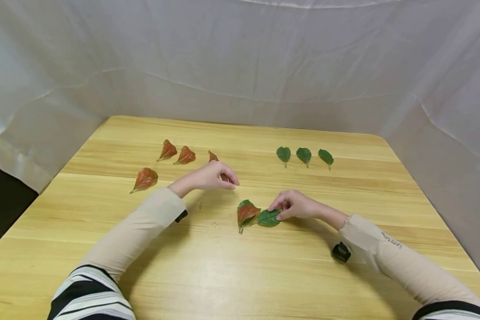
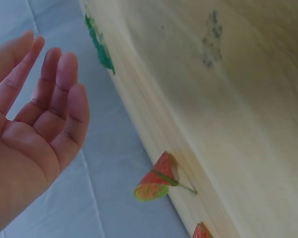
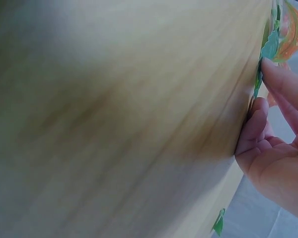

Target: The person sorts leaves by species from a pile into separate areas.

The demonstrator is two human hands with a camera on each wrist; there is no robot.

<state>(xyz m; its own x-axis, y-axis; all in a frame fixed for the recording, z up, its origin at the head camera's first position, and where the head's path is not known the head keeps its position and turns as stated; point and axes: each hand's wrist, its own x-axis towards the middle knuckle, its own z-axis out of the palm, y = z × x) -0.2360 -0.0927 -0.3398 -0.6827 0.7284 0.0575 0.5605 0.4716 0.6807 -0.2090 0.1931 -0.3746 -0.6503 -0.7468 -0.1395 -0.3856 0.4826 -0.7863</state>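
Observation:
My right hand [image 1: 298,204] pinches a green leaf [image 1: 268,218] by its right edge, thumb and forefinger on it, low at the table. In the right wrist view, the thumb of that hand [image 3: 283,148] lies against the leaf. Touching or close to this leaf on the left, a red leaf [image 1: 246,212] overlaps another green leaf [image 1: 246,203]. My left hand [image 1: 216,175] hovers above the table, up and left of that group. Its fingers are loosely bent and hold nothing, as the left wrist view shows. Partly hidden behind it is a red leaf [image 1: 213,156].
Two red leaves [image 1: 167,150] [image 1: 186,155] lie at the back left, with a larger red leaf [image 1: 145,178] nearer. At the back right, three green leaves [image 1: 283,154] [image 1: 303,155] [image 1: 326,157] form a row. A pale curtain [image 1: 256,66] hangs around the wooden table [image 1: 224,275].

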